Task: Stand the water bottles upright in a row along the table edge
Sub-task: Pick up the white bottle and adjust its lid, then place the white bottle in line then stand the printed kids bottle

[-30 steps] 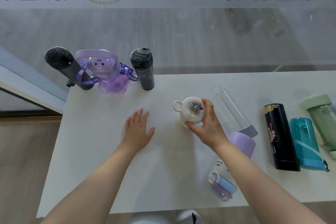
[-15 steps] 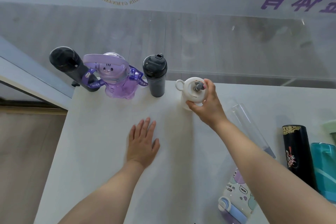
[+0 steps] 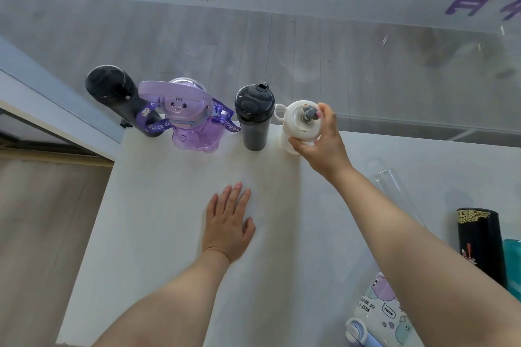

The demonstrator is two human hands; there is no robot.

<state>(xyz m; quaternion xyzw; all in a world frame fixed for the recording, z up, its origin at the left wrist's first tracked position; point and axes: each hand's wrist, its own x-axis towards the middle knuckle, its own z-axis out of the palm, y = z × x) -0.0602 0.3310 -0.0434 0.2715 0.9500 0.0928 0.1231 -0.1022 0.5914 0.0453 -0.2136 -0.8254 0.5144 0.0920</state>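
Right hand (image 3: 321,144) grips white bottle (image 3: 300,128) upright beside grey bottle (image 3: 253,118); left hand (image 3: 227,224) lies spread flat on bench (image 3: 158,205)

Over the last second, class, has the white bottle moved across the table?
Yes. The white bottle, gripped by the right hand, has gone from mid-table to the far edge, now standing just right of the dark grey bottle.

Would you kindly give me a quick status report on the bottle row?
Right hand gripping white bottle, upright beside dark grey bottle at far edge. Left hand flat on table. Nothing in the way.
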